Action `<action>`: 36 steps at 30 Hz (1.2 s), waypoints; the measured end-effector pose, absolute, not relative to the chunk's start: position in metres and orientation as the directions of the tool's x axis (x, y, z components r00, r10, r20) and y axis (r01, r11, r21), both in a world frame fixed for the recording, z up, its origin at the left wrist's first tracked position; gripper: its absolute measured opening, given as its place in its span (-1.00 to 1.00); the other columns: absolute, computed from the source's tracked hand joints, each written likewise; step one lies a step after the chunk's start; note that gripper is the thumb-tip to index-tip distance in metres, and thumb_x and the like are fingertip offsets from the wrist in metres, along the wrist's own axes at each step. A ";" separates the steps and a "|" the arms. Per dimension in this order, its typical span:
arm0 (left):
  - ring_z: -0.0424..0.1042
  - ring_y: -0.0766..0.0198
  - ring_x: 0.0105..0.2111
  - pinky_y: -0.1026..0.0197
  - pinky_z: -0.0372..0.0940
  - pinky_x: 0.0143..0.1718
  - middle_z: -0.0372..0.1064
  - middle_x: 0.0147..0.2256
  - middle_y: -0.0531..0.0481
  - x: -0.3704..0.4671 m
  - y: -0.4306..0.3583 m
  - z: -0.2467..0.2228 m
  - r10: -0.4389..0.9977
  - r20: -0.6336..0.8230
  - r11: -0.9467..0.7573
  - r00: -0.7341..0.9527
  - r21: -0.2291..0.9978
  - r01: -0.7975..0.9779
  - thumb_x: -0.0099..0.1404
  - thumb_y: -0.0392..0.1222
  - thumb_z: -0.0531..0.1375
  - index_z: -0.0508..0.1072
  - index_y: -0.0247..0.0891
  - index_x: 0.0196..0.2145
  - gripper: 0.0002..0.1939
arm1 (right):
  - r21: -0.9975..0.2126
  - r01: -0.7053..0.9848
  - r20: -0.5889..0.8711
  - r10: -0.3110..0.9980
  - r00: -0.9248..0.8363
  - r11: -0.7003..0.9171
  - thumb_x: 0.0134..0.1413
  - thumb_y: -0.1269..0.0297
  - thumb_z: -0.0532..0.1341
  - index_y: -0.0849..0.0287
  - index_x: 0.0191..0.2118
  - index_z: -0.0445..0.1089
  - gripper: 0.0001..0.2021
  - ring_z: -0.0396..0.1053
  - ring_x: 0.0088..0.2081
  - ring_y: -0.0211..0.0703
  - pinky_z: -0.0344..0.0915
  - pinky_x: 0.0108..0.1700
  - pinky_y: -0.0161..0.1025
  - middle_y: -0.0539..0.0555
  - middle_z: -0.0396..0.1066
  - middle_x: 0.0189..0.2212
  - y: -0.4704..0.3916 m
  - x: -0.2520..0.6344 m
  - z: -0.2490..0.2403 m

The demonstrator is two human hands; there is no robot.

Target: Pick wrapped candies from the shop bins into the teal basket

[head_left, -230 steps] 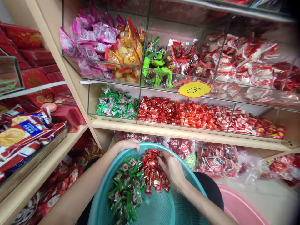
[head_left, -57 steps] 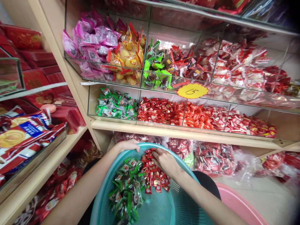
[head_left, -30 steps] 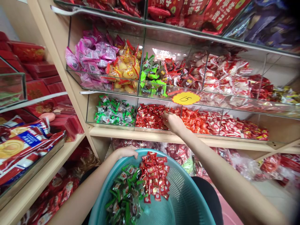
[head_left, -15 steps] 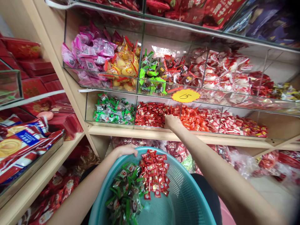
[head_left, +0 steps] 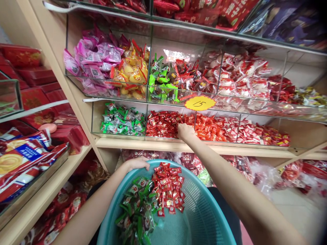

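Note:
A teal plastic basket (head_left: 214, 200) holds green-wrapped candies (head_left: 139, 207) on its left side and small red-wrapped candies (head_left: 168, 187) beside them. My left hand (head_left: 138, 163) is closed over the basket's upper left rim. Over in the low shelf bin, my right hand (head_left: 186, 132) rests at the right end of the dark red candies (head_left: 162, 123), next to the orange-red ones (head_left: 209, 127). Its fingers are curled and their tips are hidden among the candies, so what they hold cannot be made out.
Green candies (head_left: 122, 119) lie in the bin at left. A glass-fronted shelf above holds pink packets (head_left: 97, 56) and other sweets, with a yellow price tag (head_left: 200, 103) on its edge. Packaged biscuits (head_left: 25, 153) sit on the left shelf, and the wooden shelf edge (head_left: 153, 144) runs above the basket.
The view has shifted slightly, moving the shelves a little left in the picture. My right hand remains in the bin by the dark red candies, and my left hand still grips the rim.

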State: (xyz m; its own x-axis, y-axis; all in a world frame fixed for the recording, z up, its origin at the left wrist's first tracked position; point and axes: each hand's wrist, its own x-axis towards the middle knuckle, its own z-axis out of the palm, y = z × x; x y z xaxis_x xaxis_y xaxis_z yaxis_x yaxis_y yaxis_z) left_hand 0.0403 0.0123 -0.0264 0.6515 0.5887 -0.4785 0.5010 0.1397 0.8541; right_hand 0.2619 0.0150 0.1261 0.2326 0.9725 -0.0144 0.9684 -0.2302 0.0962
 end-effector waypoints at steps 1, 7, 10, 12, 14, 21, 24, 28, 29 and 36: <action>0.32 0.34 -0.60 0.34 0.20 -0.58 0.44 -0.49 0.05 0.040 0.013 -0.027 0.588 -0.481 0.142 0.651 0.853 0.502 -0.17 -0.26 0.13 0.49 -0.31 -0.33 -0.64 | 0.092 0.969 -0.012 0.973 0.230 -0.228 -0.02 0.42 0.15 0.31 -0.07 0.32 -0.67 0.34 -0.10 0.02 0.27 -0.15 -0.16 0.33 0.35 -0.14 0.014 0.262 0.127; 0.34 0.32 -0.60 0.32 0.23 -0.56 0.43 -0.51 0.05 0.041 0.012 -0.026 0.600 -0.485 0.151 0.635 0.849 0.506 -0.17 -0.26 0.14 0.48 -0.32 -0.37 -0.68 | 0.020 0.977 0.054 0.976 0.210 -0.211 -0.12 0.28 0.24 0.26 -0.16 0.36 -0.67 0.34 -0.14 0.00 0.24 -0.18 -0.20 0.28 0.37 -0.21 -0.001 0.270 0.141; 0.35 0.30 -0.59 0.31 0.23 -0.54 0.44 -0.52 0.05 0.041 0.011 -0.025 0.608 -0.491 0.153 0.624 0.843 0.515 -0.17 -0.24 0.16 0.48 -0.33 -0.37 -0.68 | -0.206 0.976 0.145 0.985 0.099 -0.068 -0.18 0.26 0.25 0.24 -0.36 0.36 -0.80 0.34 -0.30 -0.13 0.22 -0.30 -0.28 0.15 0.39 -0.39 -0.024 0.280 0.150; 0.36 0.30 -0.58 0.32 0.23 -0.53 0.44 -0.51 0.05 0.041 0.010 -0.024 0.610 -0.492 0.147 0.621 0.841 0.521 -0.18 -0.23 0.17 0.48 -0.33 -0.38 -0.68 | -0.489 0.866 0.141 0.989 -0.034 0.099 -0.15 0.23 0.22 0.22 -0.45 0.30 -0.83 0.26 -0.47 -0.30 0.16 -0.44 -0.36 0.04 0.35 -0.49 -0.046 0.287 0.150; 0.36 0.30 -0.58 0.32 0.22 -0.53 0.44 -0.50 0.05 0.042 0.010 -0.023 0.611 -0.490 0.141 0.622 0.841 0.523 -0.18 -0.22 0.17 0.47 -0.33 -0.37 -0.68 | -0.770 0.619 0.060 0.983 -0.171 0.155 -0.10 0.18 0.19 0.20 -0.45 0.23 -0.81 0.09 -0.61 -0.44 0.03 -0.58 -0.42 -0.05 0.29 -0.54 -0.069 0.291 0.144; 0.35 0.30 -0.57 0.34 0.21 -0.56 0.43 -0.50 0.05 0.044 0.008 -0.019 0.627 -0.505 0.132 0.593 0.819 0.559 -0.18 -0.23 0.16 0.47 -0.33 -0.37 -0.67 | -0.931 0.357 -0.224 0.890 -0.397 -0.075 -0.08 0.13 0.19 0.16 -0.43 0.17 -0.77 -0.11 -0.69 -0.46 -0.15 -0.67 -0.43 -0.18 0.03 -0.66 -0.101 0.293 0.081; 0.33 0.32 -0.58 0.35 0.19 -0.58 0.43 -0.50 0.06 0.044 0.006 -0.016 0.630 -0.509 0.121 0.586 0.811 0.573 -0.18 -0.23 0.15 0.48 -0.32 -0.38 -0.69 | -0.792 0.591 -0.118 0.911 -0.395 0.154 -0.13 0.26 0.19 0.19 -0.44 0.22 -0.85 0.09 -0.57 -0.41 0.04 -0.53 -0.40 -0.09 0.21 -0.55 -0.094 0.287 0.052; 0.31 0.35 -0.59 0.37 0.17 -0.59 0.43 -0.49 0.07 0.044 0.005 -0.013 0.617 -0.502 0.123 0.606 0.822 0.556 -0.17 -0.26 0.13 0.48 -0.30 -0.36 -0.67 | -0.454 0.832 -0.132 0.900 -0.415 0.318 -0.18 0.35 0.18 0.18 -0.40 0.26 -0.87 0.23 -0.44 -0.28 0.07 -0.42 -0.36 -0.02 0.32 -0.48 -0.084 0.275 0.033; 0.31 0.36 -0.59 0.37 0.17 -0.60 0.43 -0.49 0.07 0.044 0.005 -0.013 0.612 -0.498 0.123 0.614 0.827 0.549 -0.17 -0.27 0.13 0.48 -0.29 -0.36 -0.67 | -0.394 0.857 -0.144 0.899 -0.414 0.332 -0.17 0.35 0.18 0.17 -0.38 0.26 -0.87 0.24 -0.43 -0.27 0.06 -0.42 -0.36 0.00 0.33 -0.45 -0.082 0.272 0.031; 0.32 0.33 -0.59 0.36 0.18 -0.61 0.40 -0.54 0.09 0.043 0.007 -0.016 0.620 -0.498 0.106 0.607 0.819 0.564 -0.17 -0.26 0.13 0.47 -0.29 -0.42 -0.73 | -0.252 0.875 -0.126 0.882 -0.454 0.414 -0.10 0.38 0.17 0.14 -0.35 0.26 -0.89 0.31 -0.36 -0.23 0.05 -0.41 -0.36 0.02 0.37 -0.38 -0.075 0.261 0.022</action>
State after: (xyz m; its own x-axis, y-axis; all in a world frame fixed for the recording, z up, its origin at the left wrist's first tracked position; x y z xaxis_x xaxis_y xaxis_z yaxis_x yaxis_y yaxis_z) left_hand 0.0430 0.0072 -0.0161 0.6066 0.6200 -0.4976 0.5640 0.1056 0.8190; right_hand 0.2613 -0.0750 0.0216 -0.4542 0.8820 -0.1258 0.8745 0.4144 -0.2520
